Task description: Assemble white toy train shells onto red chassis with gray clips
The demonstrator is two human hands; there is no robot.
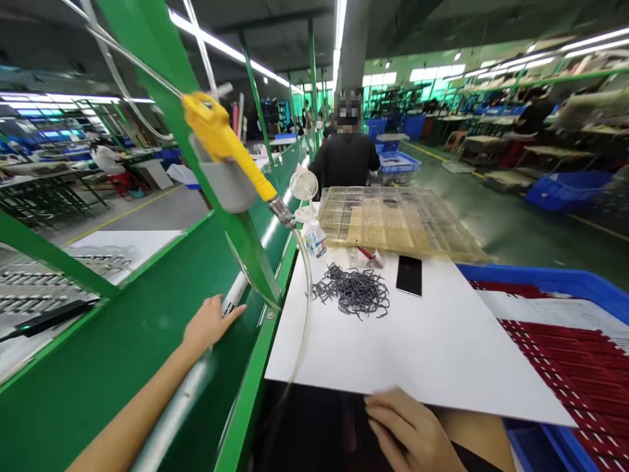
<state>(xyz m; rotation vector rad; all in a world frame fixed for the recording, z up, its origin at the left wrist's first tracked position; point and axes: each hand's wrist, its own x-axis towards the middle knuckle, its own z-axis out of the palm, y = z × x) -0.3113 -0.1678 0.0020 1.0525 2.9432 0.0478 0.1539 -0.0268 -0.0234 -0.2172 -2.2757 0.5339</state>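
My left hand (209, 324) reaches out over the green conveyor belt (122, 347), fingers stretched toward a white tube-like part (234, 295) lying beside the metal rail; it holds nothing that I can see. My right hand (410, 429) rests at the near edge of the white board (432, 341), fingers curled loosely against its rim. On the board lies a pile of dark wire hooks (352, 290) and a black phone (409, 275).
A yellow air gun (221, 141) hangs from a green post with a clear hose trailing down. Behind the board stand a yellow compartment tray (393, 223), a small white fan (303, 187) and a bottle (315, 239). A blue crate (580, 354) with red pieces sits right. A person in black stands beyond.
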